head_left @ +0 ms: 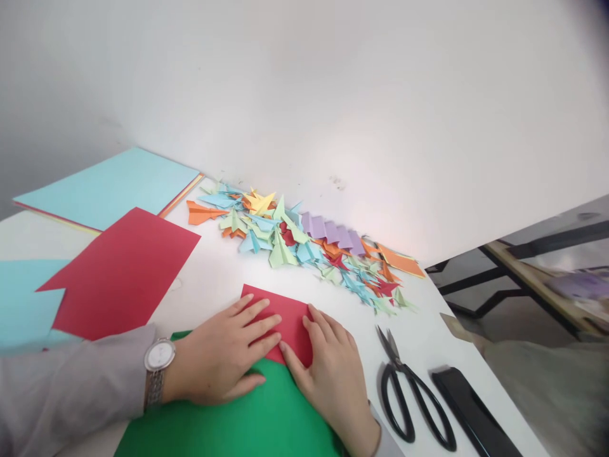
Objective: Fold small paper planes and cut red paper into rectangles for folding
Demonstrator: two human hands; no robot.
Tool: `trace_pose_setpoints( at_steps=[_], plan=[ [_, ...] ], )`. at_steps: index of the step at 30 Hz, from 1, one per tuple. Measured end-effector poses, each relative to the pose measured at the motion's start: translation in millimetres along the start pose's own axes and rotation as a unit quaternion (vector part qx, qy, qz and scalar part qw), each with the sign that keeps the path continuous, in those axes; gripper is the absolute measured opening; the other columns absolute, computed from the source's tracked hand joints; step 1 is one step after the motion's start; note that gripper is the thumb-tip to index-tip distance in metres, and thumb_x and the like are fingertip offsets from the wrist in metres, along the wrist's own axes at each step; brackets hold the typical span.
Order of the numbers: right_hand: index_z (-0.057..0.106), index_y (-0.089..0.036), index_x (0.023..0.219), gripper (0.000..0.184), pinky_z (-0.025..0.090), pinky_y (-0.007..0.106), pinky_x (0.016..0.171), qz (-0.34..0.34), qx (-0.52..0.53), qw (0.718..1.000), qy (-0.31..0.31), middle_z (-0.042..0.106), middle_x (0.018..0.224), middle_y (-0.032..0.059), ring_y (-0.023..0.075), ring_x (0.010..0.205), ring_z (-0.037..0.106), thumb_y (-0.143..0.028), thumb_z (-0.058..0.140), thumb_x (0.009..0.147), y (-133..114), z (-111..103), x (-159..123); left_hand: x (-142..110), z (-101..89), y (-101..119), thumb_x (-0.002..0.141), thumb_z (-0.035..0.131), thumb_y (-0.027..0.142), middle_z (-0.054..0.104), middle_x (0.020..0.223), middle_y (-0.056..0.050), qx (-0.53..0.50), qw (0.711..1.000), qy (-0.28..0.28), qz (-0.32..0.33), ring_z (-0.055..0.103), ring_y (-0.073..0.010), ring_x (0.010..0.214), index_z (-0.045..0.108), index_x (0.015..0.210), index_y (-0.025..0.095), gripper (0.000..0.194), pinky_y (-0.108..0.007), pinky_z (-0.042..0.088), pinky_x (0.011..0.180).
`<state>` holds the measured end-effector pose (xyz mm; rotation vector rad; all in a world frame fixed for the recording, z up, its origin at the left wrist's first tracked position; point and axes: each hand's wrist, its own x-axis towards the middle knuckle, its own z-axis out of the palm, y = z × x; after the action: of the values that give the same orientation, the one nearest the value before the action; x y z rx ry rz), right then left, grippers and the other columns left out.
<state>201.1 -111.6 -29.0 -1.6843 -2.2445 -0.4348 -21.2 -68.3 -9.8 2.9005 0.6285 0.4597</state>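
Note:
A small piece of red paper (285,311) lies at the far edge of a green sheet (266,419), partly over it. My left hand (228,355), with a wristwatch behind it, rests flat on the red piece with fingers stretched out. On the right side of the same paper, my right hand (328,368) has its fingertips along the edge and its thumb lying on the near part. The two hands almost meet at the thumb and fingertips. Their fingers cover part of the red paper, so its folds cannot be made out fully.
Scissors with black handles (404,393) and a black case-like object (476,412) lie to the right. Folded paper planes (280,235) pile along the wall. At left are a cut red sheet (128,273) and a stack of coloured paper (109,184). The table edge falls away at right.

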Motion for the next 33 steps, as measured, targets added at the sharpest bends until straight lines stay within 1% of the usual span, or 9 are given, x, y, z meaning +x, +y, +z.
trace_pose_setpoints(
  at_steps=[3, 5, 8, 10, 15, 19, 22, 27, 33],
  plan=[
    [0.064, -0.008, 0.101, 0.041, 0.048, 0.047, 0.087, 0.005, 0.002, 1.000, 0.004, 0.065, 0.118, 0.0220, 0.0335, 0.105, 0.059, -0.044, 0.057, 0.084, 0.2, 1.6, -0.3, -0.5, 3.5, 1.9, 0.094, 0.043, 0.039, 0.055, 0.138, -0.012, 0.017, 0.999, 0.031, 0.027, 0.045, -0.0299, 0.132, 0.054, 0.132, 0.012, 0.047, -0.049, 0.030, 0.113],
    [0.064, -0.010, 0.101, 0.038, 0.048, 0.047, 0.087, 0.012, 0.007, 1.000, 0.010, 0.066, 0.118, 0.0211, 0.0326, 0.105, 0.059, -0.043, 0.057, 0.084, -0.2, 2.3, 0.0, -1.6, 6.5, 2.1, 0.095, 0.043, 0.032, 0.057, 0.136, -0.012, 0.029, 0.998, 0.045, 0.043, 0.046, -0.0279, 0.131, 0.054, 0.131, 0.011, 0.043, -0.047, 0.030, 0.112],
    [0.064, -0.009, 0.101, 0.039, 0.048, 0.047, 0.087, 0.021, 0.011, 1.000, 0.009, 0.066, 0.117, 0.0217, 0.0321, 0.105, 0.059, -0.044, 0.056, 0.085, -1.9, 2.3, 1.0, -3.5, 10.2, 0.0, 0.095, 0.041, 0.020, 0.056, 0.137, -0.010, 0.038, 0.997, 0.041, 0.048, 0.046, -0.0261, 0.131, 0.053, 0.132, 0.011, 0.041, -0.045, 0.031, 0.112],
    [0.064, -0.008, 0.100, 0.041, 0.048, 0.047, 0.088, 0.025, 0.010, 1.000, 0.006, 0.066, 0.117, 0.0225, 0.0323, 0.106, 0.058, -0.046, 0.055, 0.086, -3.3, 2.0, 1.4, -4.3, 11.7, -2.2, 0.094, 0.040, 0.018, 0.055, 0.138, -0.011, 0.038, 0.998, 0.026, 0.041, 0.046, -0.0267, 0.131, 0.052, 0.133, 0.010, 0.041, -0.045, 0.032, 0.111],
    [0.064, -0.009, 0.100, 0.043, 0.048, 0.046, 0.087, 0.032, 0.000, 0.999, -0.004, 0.065, 0.118, 0.0221, 0.0331, 0.107, 0.058, -0.047, 0.052, 0.087, -4.6, 1.9, 1.2, -4.5, 14.4, -4.5, 0.096, 0.040, 0.022, 0.058, 0.135, -0.012, 0.026, 0.999, 0.008, 0.042, 0.049, -0.0287, 0.128, 0.053, 0.132, 0.012, 0.040, -0.046, 0.034, 0.108],
    [0.063, -0.009, 0.102, 0.043, 0.047, 0.047, 0.089, 0.038, -0.003, 0.999, -0.021, 0.064, 0.119, 0.0220, 0.0338, 0.108, 0.057, -0.048, 0.051, 0.088, -4.7, 1.9, 1.1, -4.5, 14.1, -3.7, 0.097, 0.040, 0.036, 0.057, 0.136, -0.013, 0.022, 0.999, 0.014, 0.037, 0.049, -0.0313, 0.127, 0.053, 0.133, 0.014, 0.044, -0.049, 0.033, 0.107],
    [0.062, -0.010, 0.103, 0.044, 0.047, 0.047, 0.088, 0.046, -0.001, 0.998, -0.037, 0.063, 0.120, 0.0217, 0.0338, 0.109, 0.056, -0.049, 0.049, 0.089, -5.4, 0.9, 1.4, -4.1, 9.8, -4.1, 0.095, 0.042, 0.042, 0.055, 0.137, -0.015, 0.025, 0.999, -0.008, 0.047, 0.049, -0.0343, 0.127, 0.053, 0.133, 0.011, 0.050, -0.050, 0.034, 0.107],
    [0.061, -0.011, 0.106, 0.045, 0.046, 0.046, 0.088, 0.055, 0.001, 0.997, -0.058, 0.061, 0.123, 0.0209, 0.0336, 0.110, 0.055, -0.050, 0.047, 0.090, -6.8, -1.8, 2.2, -2.8, 2.7, -6.3, 0.094, 0.045, 0.043, 0.056, 0.135, -0.017, 0.032, 0.997, -0.022, 0.066, 0.050, -0.0361, 0.125, 0.055, 0.131, 0.014, 0.048, -0.053, 0.036, 0.105],
    [0.060, -0.010, 0.108, 0.047, 0.044, 0.046, 0.090, 0.073, 0.015, 0.994, -0.082, 0.059, 0.127, 0.0205, 0.0334, 0.114, 0.052, -0.051, 0.046, 0.090, -8.4, -5.2, 4.5, -3.4, 0.5, -8.0, 0.094, 0.044, 0.041, 0.056, 0.135, -0.017, 0.047, 0.995, -0.036, 0.083, 0.051, -0.0389, 0.123, 0.056, 0.131, 0.020, 0.045, -0.056, 0.040, 0.101]
  ],
)
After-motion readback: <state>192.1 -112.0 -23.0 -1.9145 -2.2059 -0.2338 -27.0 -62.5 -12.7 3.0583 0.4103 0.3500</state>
